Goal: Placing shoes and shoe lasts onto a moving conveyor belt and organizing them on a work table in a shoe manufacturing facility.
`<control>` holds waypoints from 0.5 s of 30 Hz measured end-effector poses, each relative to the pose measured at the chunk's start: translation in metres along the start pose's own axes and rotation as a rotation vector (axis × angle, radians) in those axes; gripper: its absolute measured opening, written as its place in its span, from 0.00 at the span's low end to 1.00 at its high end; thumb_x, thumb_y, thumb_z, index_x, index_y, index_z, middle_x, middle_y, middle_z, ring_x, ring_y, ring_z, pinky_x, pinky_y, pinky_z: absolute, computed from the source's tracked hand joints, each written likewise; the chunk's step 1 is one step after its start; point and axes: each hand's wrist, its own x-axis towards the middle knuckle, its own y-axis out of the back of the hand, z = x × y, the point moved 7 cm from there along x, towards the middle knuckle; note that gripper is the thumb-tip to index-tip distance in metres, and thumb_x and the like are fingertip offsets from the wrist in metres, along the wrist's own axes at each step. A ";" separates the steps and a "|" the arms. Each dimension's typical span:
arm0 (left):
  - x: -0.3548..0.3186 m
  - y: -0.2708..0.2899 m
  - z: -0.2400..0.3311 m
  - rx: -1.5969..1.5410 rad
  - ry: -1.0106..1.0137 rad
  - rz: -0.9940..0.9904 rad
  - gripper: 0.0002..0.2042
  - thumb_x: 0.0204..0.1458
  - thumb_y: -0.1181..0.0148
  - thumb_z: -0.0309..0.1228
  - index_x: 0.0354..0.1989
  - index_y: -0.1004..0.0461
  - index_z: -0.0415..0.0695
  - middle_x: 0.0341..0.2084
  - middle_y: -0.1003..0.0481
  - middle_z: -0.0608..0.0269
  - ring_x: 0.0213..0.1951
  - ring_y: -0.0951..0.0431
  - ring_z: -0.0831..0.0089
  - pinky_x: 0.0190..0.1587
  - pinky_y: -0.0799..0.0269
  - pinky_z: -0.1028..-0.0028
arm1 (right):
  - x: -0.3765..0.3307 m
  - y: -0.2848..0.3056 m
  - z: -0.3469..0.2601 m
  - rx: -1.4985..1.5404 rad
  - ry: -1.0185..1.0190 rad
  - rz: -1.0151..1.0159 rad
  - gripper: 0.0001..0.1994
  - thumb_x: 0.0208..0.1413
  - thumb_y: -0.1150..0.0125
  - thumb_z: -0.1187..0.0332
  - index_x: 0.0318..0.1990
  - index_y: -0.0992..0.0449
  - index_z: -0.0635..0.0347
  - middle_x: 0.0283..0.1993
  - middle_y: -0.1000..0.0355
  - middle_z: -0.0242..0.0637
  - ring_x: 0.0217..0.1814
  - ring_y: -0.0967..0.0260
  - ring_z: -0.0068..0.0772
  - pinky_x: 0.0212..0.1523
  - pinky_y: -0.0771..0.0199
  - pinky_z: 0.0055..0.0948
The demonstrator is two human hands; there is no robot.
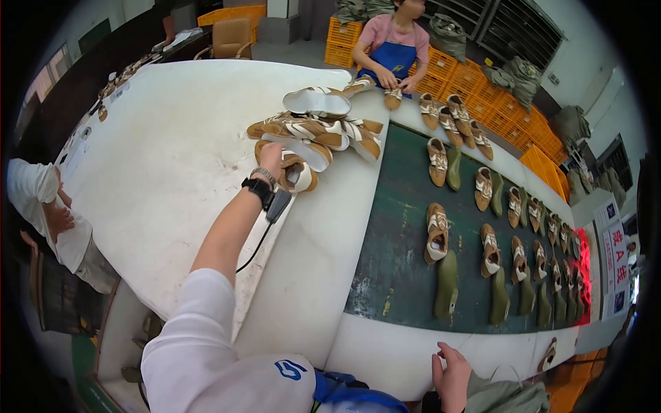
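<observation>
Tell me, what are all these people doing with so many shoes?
The person's left hand reaches out to a pile of tan and white shoes on the white table and rests on one. Their right hand sits near the table's near edge, holding nothing. More shoes lie in rows on the green belt, each beside a green foot form. Across the table, a co-worker in a blue apron handles another shoe.

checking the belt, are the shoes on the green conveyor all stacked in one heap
No: the shoes lie singly in rows along the green conveyor; the heap is on the white table.
</observation>
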 end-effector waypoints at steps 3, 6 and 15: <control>-0.101 -0.037 0.063 -0.087 0.197 -0.349 0.09 0.51 0.50 0.27 0.41 0.30 0.43 0.30 0.30 0.70 0.34 0.32 0.80 0.37 0.35 0.78 | -0.030 0.001 0.003 0.014 0.007 0.025 0.12 0.43 0.43 0.75 0.39 0.29 0.62 0.28 0.29 0.44 0.30 0.31 0.44 0.31 0.32 0.34; -0.269 -0.110 0.179 0.001 -0.234 -0.906 0.14 0.52 0.50 0.28 0.48 0.33 0.42 0.40 0.28 0.67 0.41 0.30 0.81 0.43 0.34 0.79 | -0.062 0.002 -0.006 0.081 0.005 0.078 0.12 0.43 0.42 0.74 0.39 0.28 0.61 0.29 0.29 0.44 0.31 0.30 0.43 0.31 0.31 0.34; -0.611 -0.115 0.393 -1.147 -0.334 -2.136 0.30 0.49 0.55 0.59 0.42 0.35 0.40 0.50 0.43 0.33 0.49 0.38 0.45 0.51 0.45 0.50 | -0.153 -0.034 -0.019 0.292 -0.081 0.122 0.11 0.44 0.43 0.70 0.38 0.28 0.58 0.27 0.30 0.43 0.28 0.32 0.46 0.29 0.32 0.37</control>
